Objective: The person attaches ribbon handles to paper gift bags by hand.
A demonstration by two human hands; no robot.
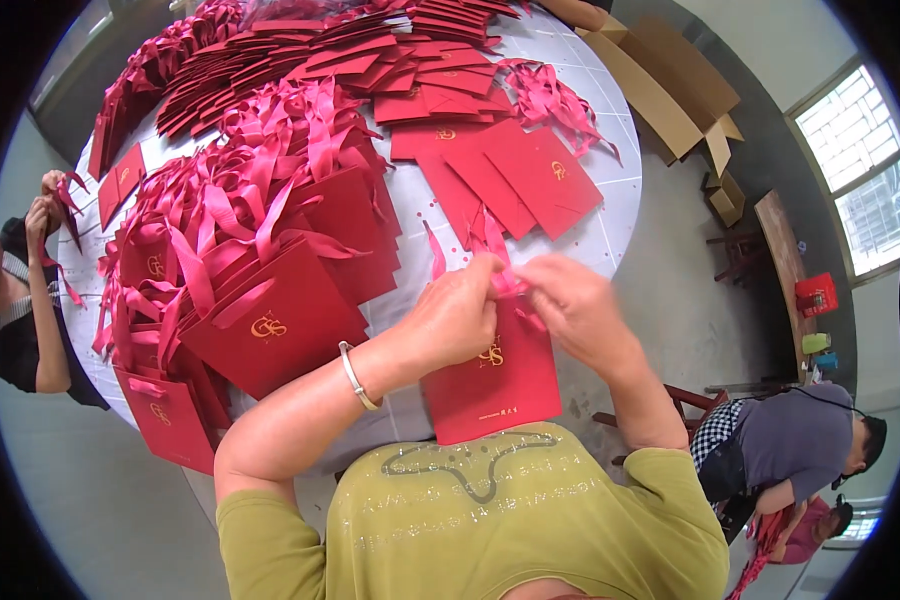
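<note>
A flat red paper gift bag (495,385) with gold print lies before me at the table's near edge. Above its upper part, my left hand (460,308) is closed in a pinch on the pink ribbon (507,283). My right hand (582,312), a little blurred, has its fingers bent against the same ribbon from the other side. Loose ribbon ends stick up beyond my fingers. Just past the hands, several flat red bags (545,180) overlap on the table. To the left stands a dense group of red bags with pink ribbon handles (270,325).
More flat red bags (370,60) are heaped at the far side of the white-covered table (620,215). Loose pink ribbons (550,100) lie at the far right. A person (35,300) handles ribbon at left; others (770,450) sit at right. Open cardboard boxes (660,85) stand beyond.
</note>
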